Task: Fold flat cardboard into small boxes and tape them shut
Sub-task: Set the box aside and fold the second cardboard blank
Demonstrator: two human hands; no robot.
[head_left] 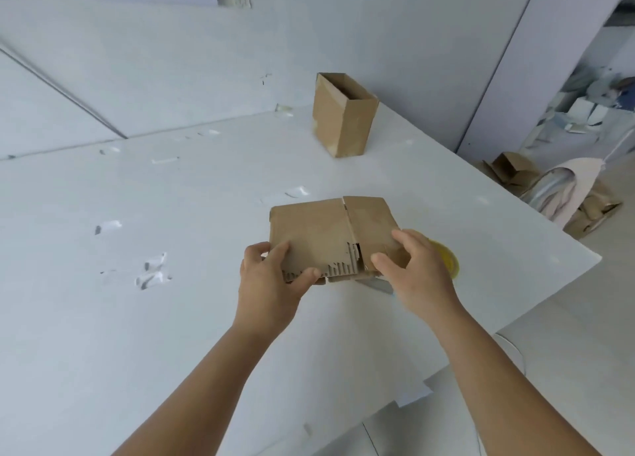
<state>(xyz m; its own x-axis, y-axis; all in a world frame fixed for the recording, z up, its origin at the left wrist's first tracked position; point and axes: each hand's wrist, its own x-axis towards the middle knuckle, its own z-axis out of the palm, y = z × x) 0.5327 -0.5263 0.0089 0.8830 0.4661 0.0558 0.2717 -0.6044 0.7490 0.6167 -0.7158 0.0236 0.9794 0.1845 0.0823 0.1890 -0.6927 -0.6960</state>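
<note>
Above the white tabletop (pixel 171 318), near its right edge, 1 flat piece of cardboard (pixel 319 232) with a torn near edge is held by 2 hands. Left hand (pixel 271 280) pinches the near-left corner, thumb on top, fingers curled beneath. Right hand (pixel 415 270) grips the near-right side, fingers curled over the top face. Partly hidden behind the right hand lies 1 yellow tape roll (pixel 448 259). Farther back stands 1 upright open box (pixel 342 115). Tape scraps (pixel 153 273) dot the tabletop.
</note>
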